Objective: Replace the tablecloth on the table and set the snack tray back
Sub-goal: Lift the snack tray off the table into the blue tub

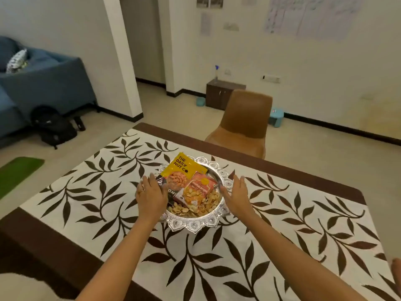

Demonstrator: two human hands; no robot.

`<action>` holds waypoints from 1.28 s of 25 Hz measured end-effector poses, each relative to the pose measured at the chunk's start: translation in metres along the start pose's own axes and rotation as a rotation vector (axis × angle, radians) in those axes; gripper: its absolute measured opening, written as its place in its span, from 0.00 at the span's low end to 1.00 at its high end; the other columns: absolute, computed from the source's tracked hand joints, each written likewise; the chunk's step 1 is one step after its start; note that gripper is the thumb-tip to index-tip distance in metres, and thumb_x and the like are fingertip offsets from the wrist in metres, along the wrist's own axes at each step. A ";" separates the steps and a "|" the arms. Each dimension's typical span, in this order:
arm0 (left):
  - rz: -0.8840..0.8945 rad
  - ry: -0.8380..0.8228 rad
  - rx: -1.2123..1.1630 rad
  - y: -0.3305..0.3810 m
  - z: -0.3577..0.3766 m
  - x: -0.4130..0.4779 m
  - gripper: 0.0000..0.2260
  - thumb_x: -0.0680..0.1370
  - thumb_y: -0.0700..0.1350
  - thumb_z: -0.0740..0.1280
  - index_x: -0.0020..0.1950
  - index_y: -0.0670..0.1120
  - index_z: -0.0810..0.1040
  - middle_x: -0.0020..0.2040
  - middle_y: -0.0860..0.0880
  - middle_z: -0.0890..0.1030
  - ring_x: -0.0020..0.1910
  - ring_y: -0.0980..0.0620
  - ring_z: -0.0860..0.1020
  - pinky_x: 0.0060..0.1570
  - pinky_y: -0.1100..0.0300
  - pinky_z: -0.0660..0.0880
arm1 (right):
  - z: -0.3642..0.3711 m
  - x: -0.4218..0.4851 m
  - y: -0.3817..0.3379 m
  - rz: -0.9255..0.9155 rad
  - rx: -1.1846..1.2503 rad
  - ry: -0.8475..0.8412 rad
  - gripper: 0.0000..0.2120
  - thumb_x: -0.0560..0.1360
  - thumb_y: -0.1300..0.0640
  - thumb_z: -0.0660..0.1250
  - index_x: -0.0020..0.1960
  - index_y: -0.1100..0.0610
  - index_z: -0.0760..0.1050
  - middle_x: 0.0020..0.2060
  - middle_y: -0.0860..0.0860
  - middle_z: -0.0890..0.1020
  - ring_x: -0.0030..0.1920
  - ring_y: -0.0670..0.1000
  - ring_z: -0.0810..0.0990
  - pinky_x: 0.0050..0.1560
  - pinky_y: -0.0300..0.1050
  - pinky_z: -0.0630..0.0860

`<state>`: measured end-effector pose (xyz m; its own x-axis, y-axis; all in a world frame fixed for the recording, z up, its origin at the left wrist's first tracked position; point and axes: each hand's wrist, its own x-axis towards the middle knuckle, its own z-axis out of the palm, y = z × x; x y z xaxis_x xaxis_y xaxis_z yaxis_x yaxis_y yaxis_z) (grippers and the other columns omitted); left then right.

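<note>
At the far left, away from the table, stand a blue sofa (45,83), a black backpack (55,130) on the floor and a green mat (18,172).

The leaf-patterned tablecloth (97,192) lies flat and smooth across the table, with a brown band round it; whether that band is cloth or bare tabletop cannot be told.

The person's left hand (150,194) lies over the left rim of the tray, fingers straight and close together, gripping nothing. Whether it presses on the rim or floats just above is unclear.

The silver snack tray (195,225) sits on the cloth near the table's middle. It holds a yellow nut packet (184,167), an orange packet (199,190) and loose nuts.

The right hand (237,192) stands edge-on just beside the right rim, fingers straight and together, also holding nothing.

Beyond the far edge a brown chair (247,118) is tucked in.

The step looks like handling the tray with both hands. A single view cannot settle whether it has just been set on the fresh cloth or waits to be lifted off the old one. A lift would call for fingers curled under both rims and a level carry, since the loose nuts would spill. If it is set, only centring remains.
</note>
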<state>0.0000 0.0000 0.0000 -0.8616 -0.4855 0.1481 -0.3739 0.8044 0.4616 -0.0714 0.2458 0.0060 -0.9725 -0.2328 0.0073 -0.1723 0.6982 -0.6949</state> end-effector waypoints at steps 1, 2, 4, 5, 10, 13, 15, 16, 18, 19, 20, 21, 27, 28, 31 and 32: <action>-0.089 -0.031 -0.030 -0.010 0.003 0.002 0.28 0.81 0.54 0.55 0.76 0.38 0.56 0.74 0.35 0.60 0.71 0.34 0.60 0.67 0.41 0.61 | 0.012 0.003 0.002 0.035 0.021 0.010 0.50 0.70 0.25 0.49 0.78 0.60 0.44 0.77 0.60 0.44 0.77 0.58 0.42 0.74 0.55 0.48; -0.133 -0.044 -0.061 -0.017 0.006 0.005 0.29 0.81 0.54 0.54 0.76 0.37 0.54 0.73 0.35 0.60 0.70 0.34 0.62 0.65 0.41 0.63 | 0.019 0.006 0.002 0.067 0.040 0.014 0.56 0.65 0.20 0.45 0.78 0.60 0.44 0.77 0.60 0.45 0.77 0.58 0.44 0.74 0.56 0.50; -0.152 -0.072 -0.138 -0.031 0.015 0.007 0.29 0.82 0.53 0.54 0.76 0.36 0.53 0.72 0.34 0.61 0.65 0.35 0.69 0.59 0.44 0.70 | 0.034 0.008 0.001 0.098 0.070 0.000 0.57 0.65 0.21 0.48 0.78 0.61 0.43 0.77 0.60 0.49 0.77 0.59 0.50 0.73 0.56 0.55; -0.148 -0.070 -0.174 -0.036 0.019 0.009 0.28 0.82 0.52 0.55 0.75 0.36 0.53 0.70 0.35 0.62 0.62 0.35 0.72 0.54 0.46 0.73 | 0.042 0.010 0.000 0.096 0.070 0.004 0.51 0.70 0.27 0.53 0.77 0.62 0.43 0.77 0.60 0.51 0.76 0.58 0.53 0.72 0.55 0.57; -0.113 -0.024 -0.173 -0.045 0.022 0.012 0.20 0.82 0.49 0.56 0.69 0.38 0.61 0.59 0.36 0.67 0.39 0.47 0.73 0.33 0.60 0.69 | 0.056 0.017 0.003 0.092 0.106 0.040 0.34 0.79 0.47 0.60 0.77 0.61 0.48 0.74 0.58 0.62 0.73 0.58 0.62 0.69 0.53 0.63; -0.058 -0.035 -0.172 -0.032 0.024 0.007 0.19 0.82 0.50 0.56 0.69 0.40 0.61 0.59 0.37 0.67 0.39 0.49 0.73 0.30 0.63 0.69 | 0.047 0.005 0.016 0.082 0.120 0.093 0.35 0.79 0.46 0.59 0.77 0.60 0.47 0.75 0.57 0.59 0.75 0.57 0.59 0.71 0.53 0.61; 0.004 -0.040 -0.166 -0.011 0.023 0.004 0.20 0.82 0.50 0.55 0.69 0.40 0.60 0.59 0.38 0.66 0.41 0.48 0.75 0.30 0.63 0.70 | 0.029 -0.004 0.029 0.104 0.126 0.137 0.35 0.79 0.45 0.59 0.77 0.61 0.48 0.75 0.57 0.59 0.75 0.56 0.58 0.73 0.53 0.59; 0.027 -0.045 -0.168 0.001 0.024 0.002 0.20 0.82 0.51 0.55 0.70 0.40 0.60 0.59 0.38 0.66 0.42 0.47 0.75 0.31 0.63 0.71 | 0.021 -0.008 0.038 0.125 0.143 0.155 0.36 0.78 0.42 0.59 0.77 0.60 0.50 0.74 0.57 0.62 0.74 0.56 0.61 0.72 0.56 0.62; 0.078 -0.066 -0.162 0.028 0.024 -0.002 0.22 0.82 0.51 0.55 0.71 0.39 0.59 0.61 0.38 0.66 0.44 0.46 0.75 0.34 0.61 0.71 | 0.002 -0.017 0.060 0.146 0.154 0.214 0.37 0.75 0.36 0.57 0.74 0.58 0.54 0.71 0.57 0.67 0.71 0.57 0.66 0.67 0.61 0.68; 0.116 -0.078 -0.160 0.043 0.025 -0.005 0.23 0.82 0.51 0.54 0.72 0.39 0.59 0.63 0.37 0.65 0.45 0.45 0.76 0.35 0.61 0.70 | -0.009 -0.024 0.067 0.143 0.154 0.251 0.37 0.75 0.36 0.57 0.74 0.59 0.54 0.71 0.57 0.67 0.71 0.57 0.66 0.67 0.61 0.67; 0.160 -0.093 -0.165 0.062 0.028 -0.008 0.23 0.82 0.51 0.54 0.72 0.38 0.59 0.63 0.37 0.65 0.46 0.43 0.77 0.36 0.60 0.69 | -0.024 -0.033 0.073 0.155 0.152 0.291 0.36 0.76 0.40 0.59 0.75 0.59 0.53 0.73 0.57 0.65 0.72 0.57 0.64 0.70 0.59 0.65; 0.206 -0.107 -0.171 0.080 0.031 -0.011 0.24 0.82 0.52 0.54 0.72 0.38 0.58 0.64 0.37 0.64 0.48 0.42 0.77 0.37 0.59 0.69 | -0.038 -0.044 0.081 0.174 0.154 0.333 0.35 0.78 0.44 0.60 0.76 0.61 0.52 0.74 0.57 0.62 0.74 0.57 0.61 0.73 0.56 0.61; 0.492 -0.276 -0.243 0.223 0.087 -0.067 0.24 0.82 0.54 0.54 0.72 0.39 0.59 0.63 0.37 0.64 0.49 0.38 0.77 0.39 0.54 0.72 | -0.143 -0.139 0.172 0.353 0.114 0.597 0.35 0.77 0.44 0.60 0.75 0.64 0.55 0.73 0.59 0.63 0.73 0.57 0.61 0.74 0.48 0.54; 0.539 -0.308 -0.256 0.248 0.098 -0.084 0.24 0.82 0.54 0.54 0.71 0.39 0.60 0.63 0.37 0.64 0.49 0.38 0.77 0.40 0.53 0.74 | -0.162 -0.162 0.185 0.411 0.094 0.624 0.32 0.79 0.48 0.60 0.74 0.64 0.55 0.72 0.59 0.63 0.73 0.56 0.61 0.72 0.39 0.51; 0.671 -0.397 -0.285 0.323 0.131 -0.140 0.22 0.81 0.54 0.54 0.68 0.39 0.61 0.59 0.39 0.65 0.47 0.38 0.78 0.40 0.52 0.75 | -0.212 -0.226 0.234 0.546 -0.019 0.783 0.29 0.78 0.48 0.62 0.72 0.62 0.57 0.66 0.59 0.70 0.67 0.59 0.69 0.70 0.51 0.62; 0.696 -0.427 -0.287 0.345 0.143 -0.159 0.23 0.81 0.54 0.54 0.69 0.39 0.61 0.60 0.39 0.65 0.47 0.38 0.77 0.40 0.52 0.74 | -0.226 -0.246 0.251 0.584 -0.005 0.793 0.31 0.77 0.45 0.62 0.72 0.61 0.56 0.66 0.59 0.71 0.67 0.59 0.70 0.68 0.57 0.66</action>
<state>-0.0407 0.4040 0.0111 -0.9390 0.3020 0.1644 0.3382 0.7256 0.5993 0.0892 0.6311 -0.0073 -0.7280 0.6700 0.1455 0.3699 0.5625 -0.7394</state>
